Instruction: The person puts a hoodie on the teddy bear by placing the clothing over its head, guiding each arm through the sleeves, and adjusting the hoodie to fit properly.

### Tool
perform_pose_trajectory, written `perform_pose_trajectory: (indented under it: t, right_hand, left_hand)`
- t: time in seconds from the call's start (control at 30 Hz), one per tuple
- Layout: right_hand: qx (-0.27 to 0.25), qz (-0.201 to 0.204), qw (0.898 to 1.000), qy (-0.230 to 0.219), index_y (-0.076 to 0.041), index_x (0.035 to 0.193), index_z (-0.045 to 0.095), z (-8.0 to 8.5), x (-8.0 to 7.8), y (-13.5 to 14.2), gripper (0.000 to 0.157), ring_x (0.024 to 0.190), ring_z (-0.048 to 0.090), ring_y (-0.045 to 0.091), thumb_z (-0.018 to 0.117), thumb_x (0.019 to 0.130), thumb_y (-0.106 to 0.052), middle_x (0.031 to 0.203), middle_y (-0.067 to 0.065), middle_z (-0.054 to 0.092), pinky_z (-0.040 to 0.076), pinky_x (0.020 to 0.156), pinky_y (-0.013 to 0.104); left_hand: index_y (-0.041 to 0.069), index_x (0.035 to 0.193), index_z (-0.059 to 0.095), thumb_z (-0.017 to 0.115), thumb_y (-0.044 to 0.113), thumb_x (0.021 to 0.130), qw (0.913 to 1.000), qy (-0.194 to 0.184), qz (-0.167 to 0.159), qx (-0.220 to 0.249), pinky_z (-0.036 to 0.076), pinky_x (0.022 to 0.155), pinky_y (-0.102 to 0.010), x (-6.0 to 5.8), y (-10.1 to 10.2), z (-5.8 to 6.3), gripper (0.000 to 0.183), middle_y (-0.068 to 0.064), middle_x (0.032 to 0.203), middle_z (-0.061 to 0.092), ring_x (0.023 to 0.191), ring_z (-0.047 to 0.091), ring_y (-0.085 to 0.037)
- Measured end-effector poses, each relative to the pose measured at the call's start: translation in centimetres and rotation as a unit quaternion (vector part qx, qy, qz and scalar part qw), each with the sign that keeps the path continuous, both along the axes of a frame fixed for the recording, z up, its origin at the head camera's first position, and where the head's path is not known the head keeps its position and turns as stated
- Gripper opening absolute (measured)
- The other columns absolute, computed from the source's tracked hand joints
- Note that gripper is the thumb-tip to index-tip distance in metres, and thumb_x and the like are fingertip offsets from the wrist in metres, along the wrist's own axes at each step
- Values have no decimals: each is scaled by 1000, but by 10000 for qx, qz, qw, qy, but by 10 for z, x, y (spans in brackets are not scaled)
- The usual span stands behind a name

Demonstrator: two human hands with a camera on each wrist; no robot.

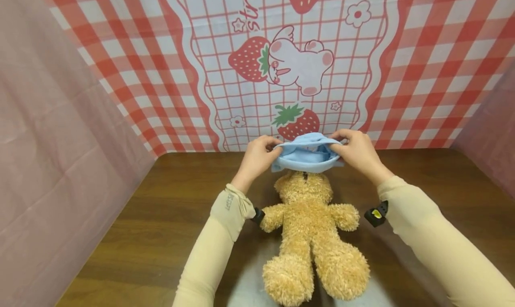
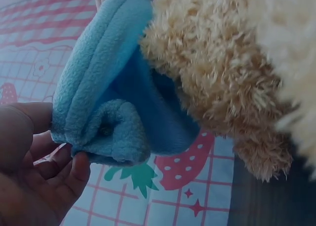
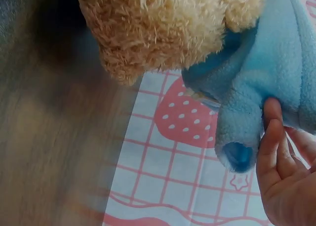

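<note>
A tan plush bear (image 1: 309, 222) lies on its back, feet toward me. At its head is a small light-blue fleece garment (image 1: 311, 165), held spread with its opening facing me; it hides the upper part of the head. My left hand (image 1: 256, 158) pinches the garment's left edge, and my right hand (image 1: 357, 151) pinches the right edge. In the left wrist view, the thumb and fingers grip the hem beside a rolled sleeve (image 2: 121, 134). A short tube-like sleeve (image 3: 239, 137) hangs near the fingers in the right wrist view.
The bear is on a brown wooden table (image 1: 161, 226). Behind it stands a red-and-white checked cloth (image 1: 141, 74) printed with strawberries. Pink cloth (image 1: 60, 141) hangs at the left, with more at the right. Black wrist cameras (image 1: 377, 214) sit near the bear's arms.
</note>
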State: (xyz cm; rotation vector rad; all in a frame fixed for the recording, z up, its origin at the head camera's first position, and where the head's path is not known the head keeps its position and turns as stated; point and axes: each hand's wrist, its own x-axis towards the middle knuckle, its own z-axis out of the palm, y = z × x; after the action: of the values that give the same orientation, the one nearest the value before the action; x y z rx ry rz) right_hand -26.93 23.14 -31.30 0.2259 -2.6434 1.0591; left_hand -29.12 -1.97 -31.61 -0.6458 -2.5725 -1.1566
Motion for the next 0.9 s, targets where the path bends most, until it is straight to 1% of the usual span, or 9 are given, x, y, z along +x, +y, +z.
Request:
perform_pose_trajectory:
  t: [0.17, 0.3, 0.4, 0.5, 0.6, 0.63, 0.77, 0.83, 0.9]
  right_hand:
    - [5, -47, 10000, 24, -11, 100, 65, -1, -11, -1, 21, 53, 57, 17, 56, 86, -24, 86, 14, 66, 46, 48, 30]
    - [61, 5, 10000, 29, -10, 101, 65, 1, -20, -2, 22, 57, 56, 16, 56, 86, -23, 90, 15, 65, 46, 49, 30]
    - [137, 40, 9999, -37, -10, 102, 65, 3, -25, -3, 23, 60, 56, 18, 57, 86, -23, 91, 14, 65, 46, 52, 30]
    - [234, 72, 9996, -143, -10, 104, 65, 3, -30, -4, 23, 63, 54, 19, 57, 86, -22, 94, 14, 65, 44, 54, 30]
    - [344, 155, 9990, -222, -10, 104, 65, 2, -34, -6, 22, 65, 52, 20, 57, 87, -22, 95, 13, 65, 41, 55, 31]
    - [308, 219, 9989, -262, -10, 104, 65, 1, -36, -7, 22, 65, 52, 20, 56, 88, -22, 95, 14, 65, 42, 55, 31]
    - [89, 393, 9985, -368, -7, 105, 64, -4, -41, -11, 22, 67, 60, 19, 54, 89, -19, 98, 16, 65, 49, 54, 31]
    - [65, 401, 9985, -369, -7, 106, 63, -7, -44, -12, 22, 69, 62, 19, 53, 90, -17, 98, 17, 64, 50, 54, 31]
    - [164, 354, 9986, -360, -8, 107, 63, -10, -47, -12, 21, 72, 62, 20, 53, 90, -16, 99, 16, 65, 48, 55, 30]
  left_hand:
    - [11, 98, 70, 60, 18, 84, 9998, 155, 65, 63, 46, 71, -26, -11, 2, 0, 19, -4, 95, 65, 81, 58, -14]
    - [10, 97, 70, 60, 17, 83, 9996, 73, 108, 245, 46, 71, -26, -19, 2, -2, 18, -5, 93, 66, 79, 58, -15]
    - [10, 97, 69, 60, 18, 84, 9993, -114, 113, 352, 46, 68, -24, -25, 3, -4, 17, -4, 90, 67, 76, 58, -14]
    - [10, 97, 69, 60, 18, 85, 9975, -462, 58, 527, 48, 60, -24, -29, 3, -7, 17, -5, 87, 68, 66, 59, -17]
    - [8, 97, 69, 61, 17, 85, 9938, -827, 44, 748, 48, 49, -25, -33, 3, -8, 17, -7, 86, 68, 54, 58, -20]
    - [7, 97, 69, 61, 17, 85, 9918, -940, 58, 860, 48, 47, -25, -34, 3, -9, 17, -8, 86, 68, 51, 57, -21]
    - [4, 98, 68, 63, 15, 85, 9864, -1162, 124, 1153, 50, 49, -25, -39, 4, -9, 19, -11, 91, 69, 52, 60, -21]
    - [2, 99, 68, 63, 15, 85, 9843, -1257, 116, 1237, 51, 51, -26, -41, 4, -9, 20, -12, 93, 68, 54, 62, -21]
    - [2, 101, 67, 63, 15, 84, 9840, -1327, 131, 1180, 51, 53, -25, -42, 5, -11, 21, -12, 94, 68, 57, 62, -20]
